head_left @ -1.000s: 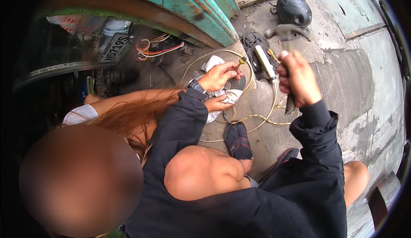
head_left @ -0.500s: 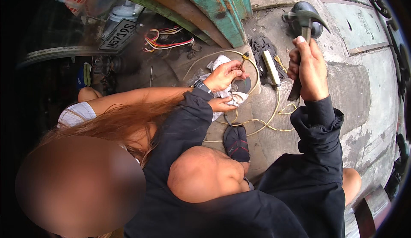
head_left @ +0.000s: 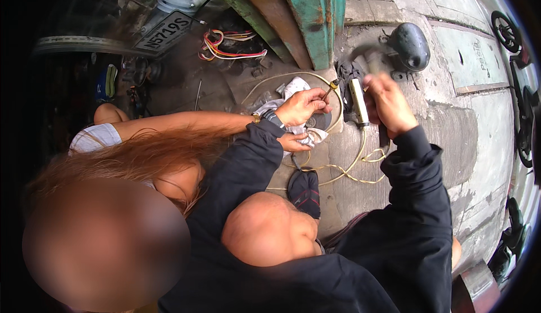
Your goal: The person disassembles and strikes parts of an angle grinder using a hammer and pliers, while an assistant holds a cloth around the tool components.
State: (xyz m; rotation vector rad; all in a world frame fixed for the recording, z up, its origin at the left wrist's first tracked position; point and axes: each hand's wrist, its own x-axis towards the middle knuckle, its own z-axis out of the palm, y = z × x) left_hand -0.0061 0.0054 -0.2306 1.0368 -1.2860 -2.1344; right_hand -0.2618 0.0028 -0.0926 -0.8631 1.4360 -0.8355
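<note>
My left hand (head_left: pixel 303 108) pinches a thin metal rod with a dark and yellow end (head_left: pixel 334 84); its exact kind is unclear. My right hand (head_left: pixel 390 104) grips the handle of a claw hammer (head_left: pixel 374 60), whose head is smeared by motion to the right of the rod. Just under my left hand, a co-worker's hand (head_left: pixel 294 142) holds a white rag (head_left: pixel 314 138). Beside the rag lies a grey disc (head_left: pixel 323 117), partly covered by hands and cloth.
A white power strip (head_left: pixel 358 101) with a yellowish cord (head_left: pixel 348 172) lies on the concrete. Beyond stand a dark rounded object (head_left: pixel 410 47) and a green metal post (head_left: pixel 321 25). Colored wires (head_left: pixel 217 45) lie at left. The co-worker crouches close on my left. Motorcycles (head_left: pixel 506 31) line the far right.
The hammer has swung down and left from its raised position, together with my right hand. My left hand still holds the rod. The view has shifted slightly.
</note>
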